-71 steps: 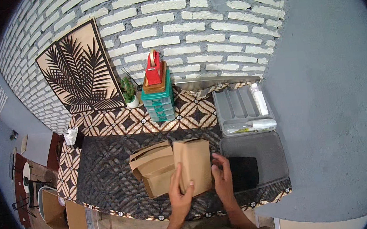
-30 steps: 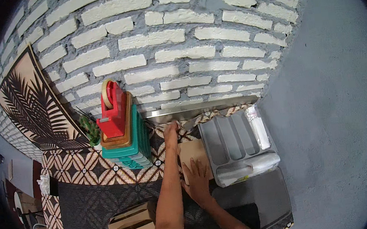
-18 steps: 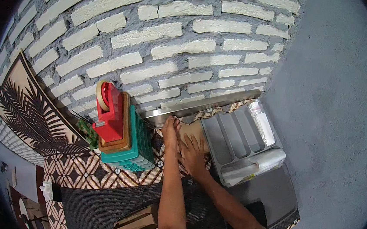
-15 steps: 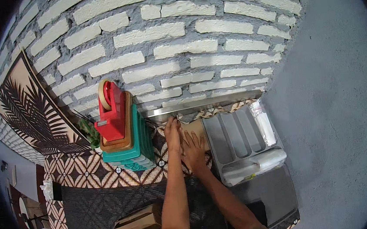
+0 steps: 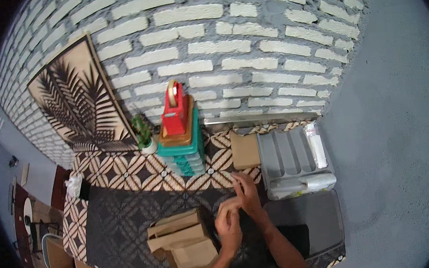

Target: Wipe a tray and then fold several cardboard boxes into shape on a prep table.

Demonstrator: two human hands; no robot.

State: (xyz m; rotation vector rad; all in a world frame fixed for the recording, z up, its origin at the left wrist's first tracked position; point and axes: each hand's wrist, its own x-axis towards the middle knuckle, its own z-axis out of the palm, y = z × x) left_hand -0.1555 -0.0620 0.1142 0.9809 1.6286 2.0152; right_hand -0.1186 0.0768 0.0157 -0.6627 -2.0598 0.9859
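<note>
My left hand [image 5: 229,224] hovers over the dark mat with its fingers loosely bent, and nothing shows in it. Close against it is my right hand [image 5: 249,197], fingers reaching forward and apart, also without anything in its grasp. Just beyond the right fingertips lies a flat brown cardboard box [image 5: 245,150] on the patterned cloth, beside the grey tray. Left of my left hand, an open brown cardboard box [image 5: 186,243] with raised flaps rests on the mat.
A grey compartment tray [image 5: 287,153] holds plastic-wrapped packs [image 5: 305,183]. A teal drawer unit [image 5: 180,155] carries a wooden board and a red tape dispenser [image 5: 174,114]. A potted plant [image 5: 144,135], a palm picture [image 5: 81,97] and a metal strip [image 5: 259,120] line the brick wall.
Both hands have come away from the flat cardboard box and back toward me. The view has shifted, showing more of the open box and the left side.
</note>
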